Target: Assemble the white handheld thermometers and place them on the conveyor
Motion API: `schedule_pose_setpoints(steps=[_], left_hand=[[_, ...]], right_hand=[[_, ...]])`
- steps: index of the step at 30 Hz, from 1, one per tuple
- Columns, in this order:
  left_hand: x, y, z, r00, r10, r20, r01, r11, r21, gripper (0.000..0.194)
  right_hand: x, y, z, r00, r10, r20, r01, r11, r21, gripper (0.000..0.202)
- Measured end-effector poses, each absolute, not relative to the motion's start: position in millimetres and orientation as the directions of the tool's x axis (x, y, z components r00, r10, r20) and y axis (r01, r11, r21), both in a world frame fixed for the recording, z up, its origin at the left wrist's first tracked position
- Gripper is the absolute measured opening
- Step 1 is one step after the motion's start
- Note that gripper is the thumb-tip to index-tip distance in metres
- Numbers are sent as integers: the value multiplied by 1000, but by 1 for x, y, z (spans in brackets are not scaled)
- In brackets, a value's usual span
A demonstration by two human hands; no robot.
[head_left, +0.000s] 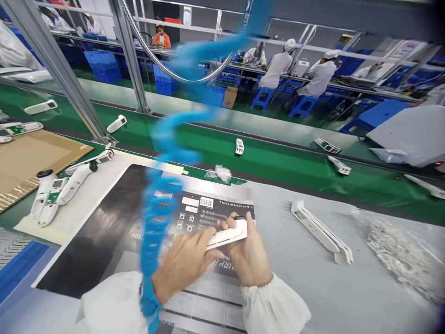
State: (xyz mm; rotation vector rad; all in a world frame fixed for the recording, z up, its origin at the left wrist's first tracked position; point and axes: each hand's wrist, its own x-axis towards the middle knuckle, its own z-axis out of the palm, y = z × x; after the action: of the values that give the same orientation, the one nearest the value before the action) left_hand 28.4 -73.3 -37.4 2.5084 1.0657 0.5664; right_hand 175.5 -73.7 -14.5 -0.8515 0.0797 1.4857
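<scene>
Both of my hands hold one white plastic device (229, 235) above a dark printed sheet on the bench. My left hand (189, 260) grips its lower left end, fingers closed along the casing. Around the other end, near a dark round part, my right hand (251, 255) has its fingers wrapped. A blue coiled cord (158, 232) hangs in front of the left side of the view, beside my left wrist. To the right of my hands, white casing pieces (321, 232) lie together on the grey surface.
A bag of small white parts (403, 255) lies at the right. Assembled white devices (57, 195) rest at the left beside cardboard (38, 162). Beyond the bench, a green conveyor (201, 144) carries scattered pieces. A metal post (69, 69) stands at the left; people sit in the background.
</scene>
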Motion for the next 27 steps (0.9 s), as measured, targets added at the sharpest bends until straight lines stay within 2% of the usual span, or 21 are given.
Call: schedule_pose_setpoints(steps=[3, 5, 7, 9, 12, 15, 18, 20, 22, 23, 25, 26, 27], left_hand=[[20, -77, -50, 699, 631, 336, 588, -775, 232, 52], [14, -73, -50, 701, 635, 325, 600, -771, 212, 53], [12, -68, -43, 635, 720, 279, 661, -694, 286, 51], [16, -64, -33, 527, 802, 280, 684, -596, 421, 47], [32, -65, -19, 418, 834, 361, 573, -550, 607, 48], [50, -73, -16, 391, 822, 415, 488, -567, 663, 33], [54, -76, -21, 394, 812, 431, 452, -580, 678, 30], [44, -69, -23, 463, 817, 344, 451, -551, 702, 34], [26, -51, -16, 591, 795, 135, 469, -475, 745, 42], [14, -37, -10, 667, 745, -1, 473, -422, 773, 44], [-8, -1, 7, 760, 600, -250, 511, -313, 801, 40], [-17, 21, 17, 758, 563, -331, 548, -272, 791, 36], [-24, 44, 25, 724, 582, -370, 592, -250, 766, 34]], right_hand=[[173, -70, -16, 140, 808, -572, -897, -141, -418, 48], [171, -72, -15, 98, 848, -521, -886, -163, -433, 46], [171, -78, -12, 41, 900, -435, -855, -193, -481, 38], [171, -84, -11, -5, 932, -361, -809, -216, -547, 33], [168, -95, -14, 38, 931, -363, -740, -218, -636, 34], [160, -101, -22, 117, 899, -421, -720, -215, -659, 37], [153, -98, -26, 128, 891, -435, -720, -218, -659, 40], [152, -94, -24, 122, 889, -442, -691, -244, -681, 44], [161, -93, -22, 123, 885, -450, -581, -303, -755, 46], [170, -94, -22, 139, 882, -451, -466, -343, -816, 46], [199, -97, -30, 216, 888, -405, -125, -386, -914, 43], [218, -97, -38, 287, 890, -355, 51, -385, -922, 41], [238, -96, -48, 338, 898, -282, 154, -348, -925, 37]])
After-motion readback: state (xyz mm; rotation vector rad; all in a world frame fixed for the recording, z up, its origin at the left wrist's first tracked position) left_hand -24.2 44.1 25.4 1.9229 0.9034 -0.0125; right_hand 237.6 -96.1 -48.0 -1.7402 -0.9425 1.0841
